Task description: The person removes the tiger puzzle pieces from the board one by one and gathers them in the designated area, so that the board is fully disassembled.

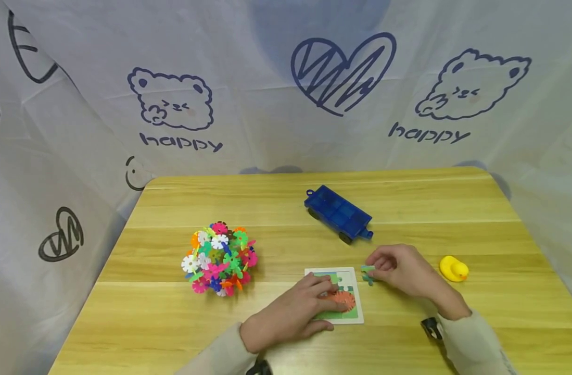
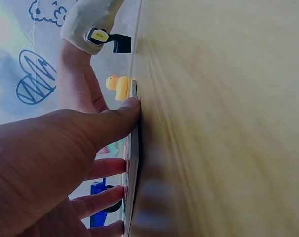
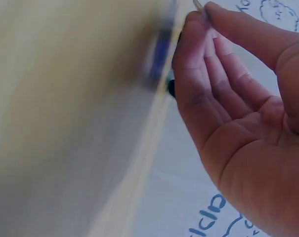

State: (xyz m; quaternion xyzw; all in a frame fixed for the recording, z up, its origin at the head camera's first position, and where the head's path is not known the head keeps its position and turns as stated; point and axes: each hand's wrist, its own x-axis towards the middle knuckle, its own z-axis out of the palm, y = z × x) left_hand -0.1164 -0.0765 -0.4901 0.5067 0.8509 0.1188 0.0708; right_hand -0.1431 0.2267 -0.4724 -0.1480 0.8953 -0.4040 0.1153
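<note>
A jigsaw puzzle (image 1: pixel 345 301) with an orange round shape on green lies in a white-rimmed tray (image 1: pixel 360 314) on the table. Across its left side rests my left hand (image 1: pixel 299 308), fingers extended over the picture. In the left wrist view, the left thumb (image 2: pixel 120 117) lies along the tray's near edge. The upper right of the tray shows bare white. Just right of the tray, my right hand (image 1: pixel 403 268) pinches a green-and-blue puzzle piece (image 1: pixel 367 269) between thumb and forefinger. Edge-on, that piece shows as a thin sliver in the right wrist view; its underside is hidden.
A yellow rubber duck (image 1: pixel 453 269) sits right of the right hand. Behind the tray stands a blue toy trailer (image 1: pixel 338 212). At left is a ball of colourful flower-shaped pieces (image 1: pixel 219 259). A printed cloth (image 1: pixel 267 135) hangs behind the wooden table (image 1: pixel 140 312).
</note>
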